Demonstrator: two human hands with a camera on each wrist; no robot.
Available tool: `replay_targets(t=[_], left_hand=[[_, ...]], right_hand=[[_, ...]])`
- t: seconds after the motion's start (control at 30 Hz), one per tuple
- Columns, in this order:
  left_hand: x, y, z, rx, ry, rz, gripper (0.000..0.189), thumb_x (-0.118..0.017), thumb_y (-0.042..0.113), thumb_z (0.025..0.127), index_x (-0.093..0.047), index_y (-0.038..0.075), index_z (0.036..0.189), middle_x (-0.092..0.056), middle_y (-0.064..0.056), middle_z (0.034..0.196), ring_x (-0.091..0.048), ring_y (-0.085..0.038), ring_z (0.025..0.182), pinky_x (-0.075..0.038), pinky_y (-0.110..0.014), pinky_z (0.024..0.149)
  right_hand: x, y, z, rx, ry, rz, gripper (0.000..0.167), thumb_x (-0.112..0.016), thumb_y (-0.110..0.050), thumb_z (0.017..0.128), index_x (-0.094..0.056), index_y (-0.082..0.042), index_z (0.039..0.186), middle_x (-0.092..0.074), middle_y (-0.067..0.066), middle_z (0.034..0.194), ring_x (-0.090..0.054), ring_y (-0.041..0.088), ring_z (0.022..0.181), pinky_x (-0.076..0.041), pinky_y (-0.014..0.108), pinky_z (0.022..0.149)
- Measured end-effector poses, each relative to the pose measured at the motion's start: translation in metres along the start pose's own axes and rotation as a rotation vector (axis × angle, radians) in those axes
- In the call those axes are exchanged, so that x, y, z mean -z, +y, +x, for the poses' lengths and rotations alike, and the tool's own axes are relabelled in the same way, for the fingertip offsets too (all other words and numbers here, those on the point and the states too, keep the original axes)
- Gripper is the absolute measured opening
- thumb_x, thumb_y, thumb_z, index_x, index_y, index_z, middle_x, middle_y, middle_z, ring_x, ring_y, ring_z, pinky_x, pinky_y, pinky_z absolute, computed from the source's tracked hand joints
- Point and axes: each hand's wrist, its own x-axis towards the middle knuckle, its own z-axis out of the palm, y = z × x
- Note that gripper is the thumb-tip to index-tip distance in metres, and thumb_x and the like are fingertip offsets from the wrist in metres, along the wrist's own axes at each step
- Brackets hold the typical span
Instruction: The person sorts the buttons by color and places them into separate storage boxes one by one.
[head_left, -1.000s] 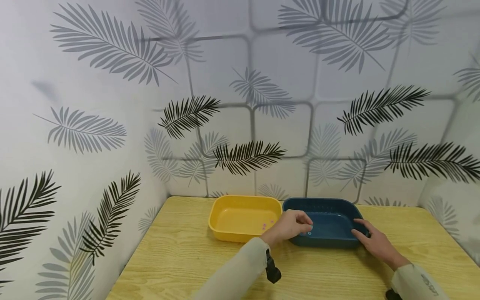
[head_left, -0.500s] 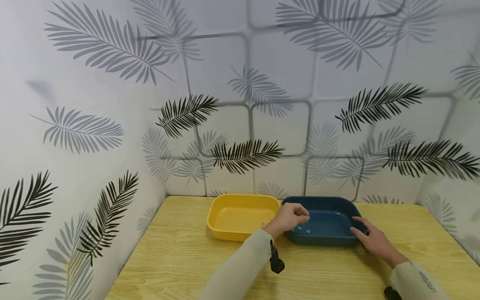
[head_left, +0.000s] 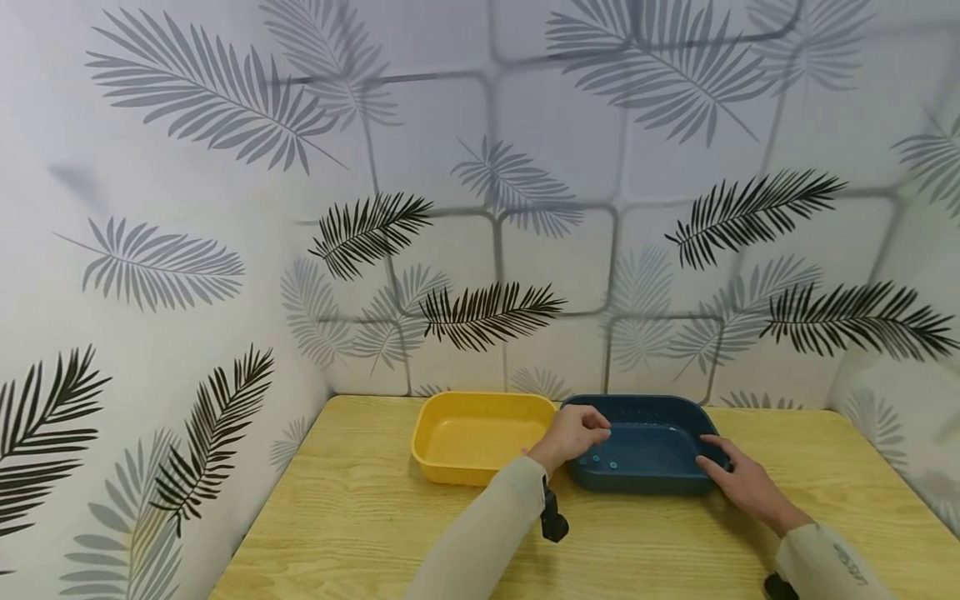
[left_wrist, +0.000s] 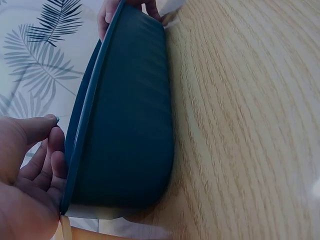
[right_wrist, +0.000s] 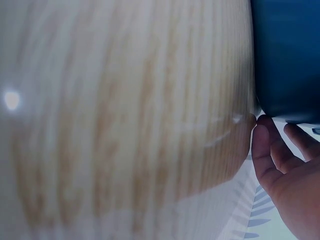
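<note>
My left hand is over the left end of a dark blue plastic tray. Its thumb and index finger pinch a tiny light blue bead, mostly hidden by the fingertips in the left wrist view. Loose light blue ring beads lie on the tray floor below that hand. At the tray's right end, my right hand grips the rim; the right wrist view shows its fingertips against the outer wall.
A yellow tray stands directly left of the blue one, its right side partly hidden by my left hand and sleeve. A pink bead shows there beside my wrist. Both trays sit on a wood-grain table before a leaf-patterned wall.
My left hand has risen slightly from the blue tray's floor and shifted a little left, uncovering more light blue beads. The right hand stays at the rim.
</note>
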Motion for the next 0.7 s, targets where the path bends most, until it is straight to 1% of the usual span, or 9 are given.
replay_targets(t=[0.13, 0.37, 0.57, 0.7], left_hand=[[-0.002, -0.001, 0.004, -0.007, 0.001, 0.042, 0.010, -0.066, 0.013, 0.090, -0.071, 0.009, 0.097, -0.060, 0.008, 0.072, -0.062, -0.019, 0.073, -0.046, -0.022, 0.056], [-0.003, -0.003, 0.010, -0.012, 0.006, 0.081, 0.007, -0.067, 0.013, 0.089, -0.071, 0.010, 0.094, -0.061, 0.008, 0.073, -0.056, -0.008, 0.064, -0.047, -0.022, 0.057], [-0.002, -0.003, 0.013, 0.003, 0.016, 0.080, 0.007, -0.066, 0.014, 0.090, -0.071, 0.010, 0.094, -0.060, 0.007, 0.074, -0.056, -0.007, 0.064, -0.047, -0.021, 0.058], [-0.002, -0.002, 0.014, 0.023, 0.030, 0.064, 0.008, -0.066, 0.014, 0.090, -0.071, 0.010, 0.095, -0.060, 0.007, 0.074, -0.056, -0.008, 0.064, -0.047, -0.022, 0.058]], right_hand=[[0.001, 0.001, 0.000, 0.004, -0.001, 0.002, 0.066, -0.046, -0.046, 0.098, -0.033, 0.002, 0.142, -0.026, 0.040, 0.140, -0.041, 0.056, 0.114, -0.038, 0.064, 0.085], [0.000, 0.000, 0.000, 0.010, 0.000, 0.007, 0.065, -0.047, -0.045, 0.098, -0.034, 0.002, 0.141, -0.028, 0.040, 0.140, -0.044, 0.055, 0.112, -0.040, 0.062, 0.084], [0.000, -0.001, -0.002, 0.004, 0.003, -0.003, 0.064, -0.047, -0.044, 0.098, -0.034, 0.002, 0.141, -0.027, 0.040, 0.139, -0.040, 0.057, 0.115, -0.038, 0.063, 0.086], [0.002, -0.003, -0.003, 0.005, -0.001, 0.007, 0.065, -0.047, -0.044, 0.098, -0.033, 0.002, 0.141, -0.028, 0.040, 0.139, -0.045, 0.055, 0.112, -0.040, 0.062, 0.084]])
